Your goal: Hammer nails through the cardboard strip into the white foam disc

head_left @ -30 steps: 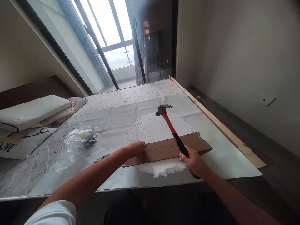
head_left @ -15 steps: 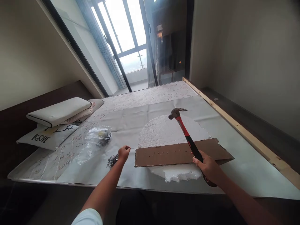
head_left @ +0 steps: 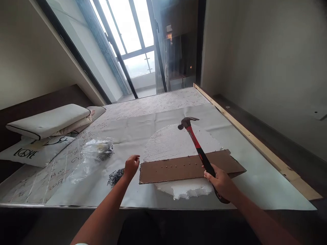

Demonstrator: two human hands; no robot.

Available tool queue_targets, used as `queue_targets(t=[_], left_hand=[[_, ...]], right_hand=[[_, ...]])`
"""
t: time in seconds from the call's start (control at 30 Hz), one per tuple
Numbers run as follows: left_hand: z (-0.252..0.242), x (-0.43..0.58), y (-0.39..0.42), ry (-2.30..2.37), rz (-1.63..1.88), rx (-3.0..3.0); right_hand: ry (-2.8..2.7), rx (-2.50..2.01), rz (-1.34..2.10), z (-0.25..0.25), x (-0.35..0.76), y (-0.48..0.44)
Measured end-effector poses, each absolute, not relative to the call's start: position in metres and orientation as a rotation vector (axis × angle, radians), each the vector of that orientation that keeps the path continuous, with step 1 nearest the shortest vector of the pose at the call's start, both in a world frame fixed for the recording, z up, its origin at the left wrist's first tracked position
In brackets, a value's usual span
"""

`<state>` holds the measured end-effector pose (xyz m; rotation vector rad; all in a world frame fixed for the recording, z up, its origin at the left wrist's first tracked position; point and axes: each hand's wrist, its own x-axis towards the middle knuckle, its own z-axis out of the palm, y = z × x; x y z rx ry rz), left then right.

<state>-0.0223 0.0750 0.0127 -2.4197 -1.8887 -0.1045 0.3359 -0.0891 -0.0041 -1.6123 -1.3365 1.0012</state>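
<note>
R hand [head_left: 222, 185] grips claw hammer [head_left: 196, 143], head up over cardboard strip [head_left: 178, 168] lying left-right on foam disc [head_left: 168, 143] nr bed's [head_left: 255, 183] front edge; L hand [head_left: 131, 166], half-curled, contents unclear, betw nail pile [head_left: 115, 176] & strip's left end.

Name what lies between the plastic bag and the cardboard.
In the head view, the left hand and a dark pile of nails lie between the bag and the cardboard.
</note>
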Motion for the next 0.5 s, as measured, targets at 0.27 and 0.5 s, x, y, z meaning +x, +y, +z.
queue_targets(t=[0.27, 0.5], left_hand=[[0.04, 0.08, 0.048, -0.837, 0.507, -2.881], [0.043, 0.093, 0.047, -0.725, 0.631, -2.842]], right_hand=[[-1.323, -1.589, 0.999, -0.005, 0.339, -0.087], [-1.296, -1.575, 1.02, -0.001, 0.339, -0.085]])
